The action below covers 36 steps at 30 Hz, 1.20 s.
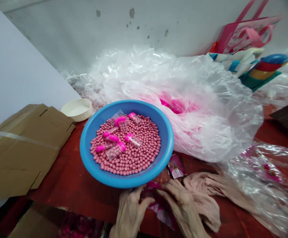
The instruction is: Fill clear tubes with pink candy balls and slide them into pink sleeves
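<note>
My left hand (131, 210) is just below the basin's near rim, thumb apart from the fingers and fingertips partly hidden. To its right my right hand (181, 201) bends over small glossy purple printed packets (161, 215), thumb and index finger closed on one edge. The packets lie between the hands, slightly blurred. In front stands a round blue basin (167, 155) full of pink beads (136, 162). On the beads lie several small clear tubes with bright pink caps (133, 140). Another printed packet (176, 166) rests beyond my right hand.
Flattened cardboard (27, 145) and a white dish (77, 110) are at the left. Behind the basin spreads a large clear plastic bag (203, 132) with pink pieces inside. A pinkish cloth (203, 195) and clear wrap (265, 195) lie at the right on the red table (84, 195).
</note>
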Available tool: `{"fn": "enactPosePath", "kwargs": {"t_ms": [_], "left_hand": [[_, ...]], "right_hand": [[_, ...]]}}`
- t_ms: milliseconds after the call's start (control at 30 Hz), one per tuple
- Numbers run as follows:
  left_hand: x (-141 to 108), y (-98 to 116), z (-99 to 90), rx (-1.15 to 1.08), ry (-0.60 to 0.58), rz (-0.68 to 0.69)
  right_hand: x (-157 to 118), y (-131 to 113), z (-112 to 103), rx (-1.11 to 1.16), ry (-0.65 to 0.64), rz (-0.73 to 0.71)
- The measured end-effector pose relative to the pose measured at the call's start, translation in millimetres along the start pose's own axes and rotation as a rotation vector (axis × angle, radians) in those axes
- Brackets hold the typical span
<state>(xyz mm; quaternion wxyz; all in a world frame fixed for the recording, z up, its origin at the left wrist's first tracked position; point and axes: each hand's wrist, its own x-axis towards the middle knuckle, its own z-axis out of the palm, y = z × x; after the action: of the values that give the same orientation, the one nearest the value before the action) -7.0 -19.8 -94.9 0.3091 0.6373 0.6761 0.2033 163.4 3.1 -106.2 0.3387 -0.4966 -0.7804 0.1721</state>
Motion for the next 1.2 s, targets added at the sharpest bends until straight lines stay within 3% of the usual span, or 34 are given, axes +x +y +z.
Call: {"fn": "enactPosePath", "kwargs": {"t_ms": [200,533,733,1200], "left_hand": [[2.5,24.8,3.6,-0.178,-0.032,-0.081],[3.6,13.3,14.4,-0.474,-0.039,-0.208],[7.4,5.3,17.7,-0.276,0.075,-0.174],[3.9,9.4,20.8,0.071,0.137,0.106]], "right_hand": [[4.7,-2.7,-13.2,-0.03,0.044,-0.043],[12.1,-2.0,-32.7,-0.127,0.028,0.068],[1.2,8.8,-35.6,-0.165,0.098,0.211],[4.5,2.6,-38.6,-0.139,0.092,0.219]]}}
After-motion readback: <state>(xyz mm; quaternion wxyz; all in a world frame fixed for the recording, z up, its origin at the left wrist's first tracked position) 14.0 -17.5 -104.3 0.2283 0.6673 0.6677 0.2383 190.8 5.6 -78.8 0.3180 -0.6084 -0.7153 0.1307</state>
